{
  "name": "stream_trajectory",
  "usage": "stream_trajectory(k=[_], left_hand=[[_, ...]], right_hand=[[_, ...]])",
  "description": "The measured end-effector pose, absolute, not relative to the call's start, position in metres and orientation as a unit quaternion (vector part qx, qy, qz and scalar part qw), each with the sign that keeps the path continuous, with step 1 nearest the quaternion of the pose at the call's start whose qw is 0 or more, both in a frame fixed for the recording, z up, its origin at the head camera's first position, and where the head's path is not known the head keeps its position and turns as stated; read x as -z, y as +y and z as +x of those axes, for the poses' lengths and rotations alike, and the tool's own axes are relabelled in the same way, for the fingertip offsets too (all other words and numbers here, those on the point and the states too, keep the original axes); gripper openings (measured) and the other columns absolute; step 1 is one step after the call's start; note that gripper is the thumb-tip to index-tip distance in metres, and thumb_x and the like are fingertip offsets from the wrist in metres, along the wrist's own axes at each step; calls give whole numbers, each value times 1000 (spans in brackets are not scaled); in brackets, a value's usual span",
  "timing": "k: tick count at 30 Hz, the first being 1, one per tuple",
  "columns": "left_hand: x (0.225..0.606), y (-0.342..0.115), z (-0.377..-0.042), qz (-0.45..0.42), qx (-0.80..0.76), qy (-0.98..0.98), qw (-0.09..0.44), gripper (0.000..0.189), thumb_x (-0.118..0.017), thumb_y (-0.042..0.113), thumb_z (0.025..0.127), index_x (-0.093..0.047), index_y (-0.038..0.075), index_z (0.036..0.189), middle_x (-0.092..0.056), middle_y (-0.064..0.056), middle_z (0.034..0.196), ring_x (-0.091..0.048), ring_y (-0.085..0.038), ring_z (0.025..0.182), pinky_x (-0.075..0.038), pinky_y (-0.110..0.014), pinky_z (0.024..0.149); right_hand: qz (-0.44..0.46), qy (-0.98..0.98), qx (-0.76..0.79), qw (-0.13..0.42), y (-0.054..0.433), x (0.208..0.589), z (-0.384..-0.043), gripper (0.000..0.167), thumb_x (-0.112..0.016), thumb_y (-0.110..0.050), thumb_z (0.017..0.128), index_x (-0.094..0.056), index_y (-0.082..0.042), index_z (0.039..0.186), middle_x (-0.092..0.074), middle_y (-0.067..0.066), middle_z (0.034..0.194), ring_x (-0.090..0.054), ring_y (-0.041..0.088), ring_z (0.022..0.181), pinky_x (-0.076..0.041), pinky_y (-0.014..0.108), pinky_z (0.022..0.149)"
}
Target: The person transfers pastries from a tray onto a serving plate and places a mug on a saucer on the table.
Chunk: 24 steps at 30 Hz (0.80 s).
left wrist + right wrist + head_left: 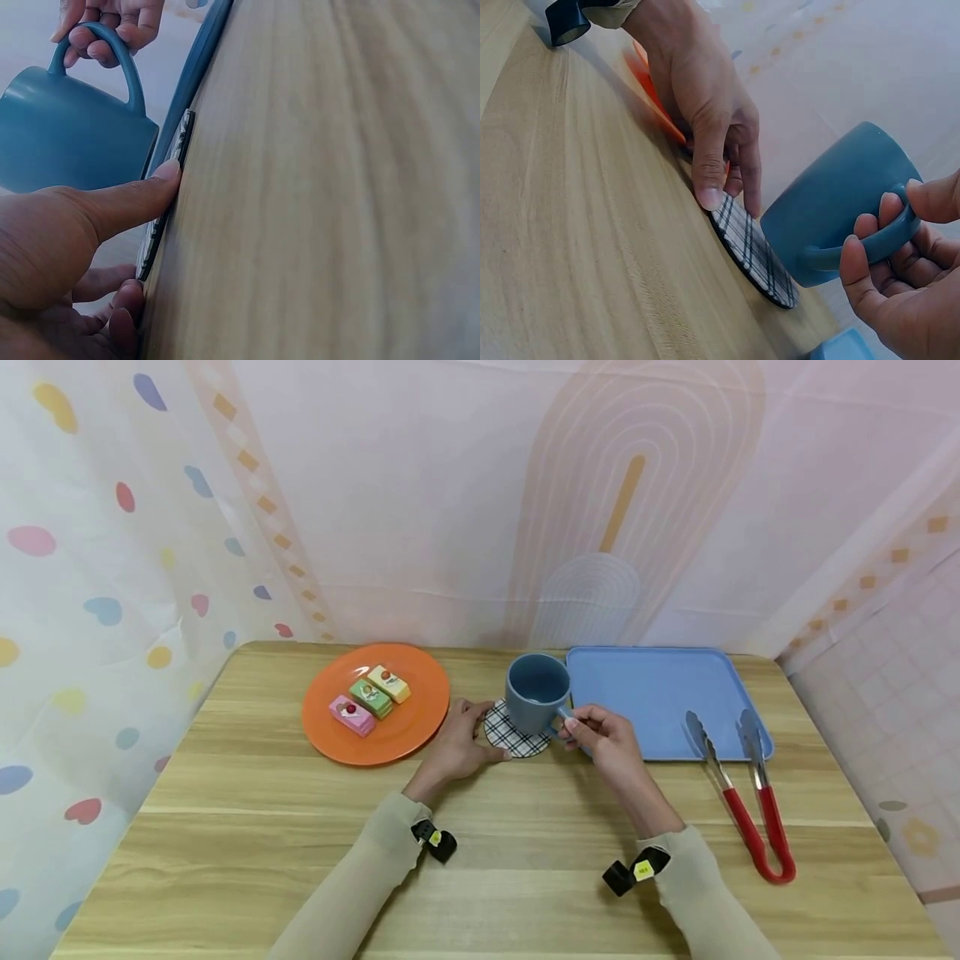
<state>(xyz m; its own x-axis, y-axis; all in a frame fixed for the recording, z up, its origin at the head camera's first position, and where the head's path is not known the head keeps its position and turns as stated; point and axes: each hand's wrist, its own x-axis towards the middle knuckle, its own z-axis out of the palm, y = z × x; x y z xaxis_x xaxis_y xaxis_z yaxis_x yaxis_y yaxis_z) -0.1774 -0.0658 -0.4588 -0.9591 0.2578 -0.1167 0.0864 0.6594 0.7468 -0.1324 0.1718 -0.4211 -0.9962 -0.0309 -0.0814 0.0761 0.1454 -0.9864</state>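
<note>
A blue-grey mug (534,706) is just over a round black-and-white checked coaster (517,743) in the middle of the table. My right hand (611,745) grips the mug's handle, thumb on top and fingers curled through it, as the right wrist view shows. My left hand (456,747) holds the left side of the coaster by its rim, thumb on the near edge and fingers at the far edge. In the left wrist view the mug (75,131) looks slightly raised from the coaster (156,238), but whether its base touches is hard to tell.
Left of the coaster lies an orange plate (330,677) with pink, green and yellow toy cake slices (371,697). A blue tray (637,693) is at the right, close to the mug. Red-handled metal tongs (776,835) lean on its near right edge.
</note>
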Motion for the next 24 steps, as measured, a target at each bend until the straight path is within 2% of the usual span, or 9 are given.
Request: stream_trajectory(k=[3, 7, 12, 19, 24], left_hand=[[458, -66, -178, 99, -401, 905, 103, 88, -93, 26, 77, -49, 9, 152, -43, -8, 110, -43, -22, 97, -37, -33, 75], [459, -65, -178, 98, -399, 906, 105, 89, -93, 27, 76, -49, 9, 152, -42, -9, 111, -43, -22, 97, -36, -34, 76], [460, -65, -178, 93, -393, 909, 106, 90, -93, 28, 76, -49, 9, 152, -43, -8, 113, -44, -22, 98, -38, -33, 77], [460, -66, -178, 95, -395, 908, 103, 88, -93, 27, 77, -50, 9, 151, -44, -9, 114, -45, -23, 99, -39, -34, 78], [460, -65, -178, 101, -395, 908, 100, 87, -93, 27, 77, -51, 10, 151, -44, -9, 112, -44, -23, 99, -39, -34, 78]], right_hand=[[15, 756, 653, 42, 170, 423, -133, 23, -58, -8, 104, -62, 13, 112, -70, 7, 93, -67, 22, 89, -64, 32, 81], [12, 755, 654, 44, 168, 426, -133, 21, -59, -8, 104, -63, 12, 109, -69, 7, 93, -67, 18, 88, -64, 36, 83], [5, 751, 659, 39, 164, 429, -132, 20, -59, -6, 103, -64, 12, 108, -70, 14, 94, -68, 24, 89, -65, 39, 83], [2, 745, 666, 36, 160, 431, -131, 22, -59, -4, 103, -61, 17, 111, -69, 6, 90, -67, 17, 86, -64, 43, 84], [-4, 744, 666, 40, 160, 430, -130, 22, -59, -4, 103, -62, 16, 111, -69, 9, 93, -68, 23, 91, -64, 44, 85]])
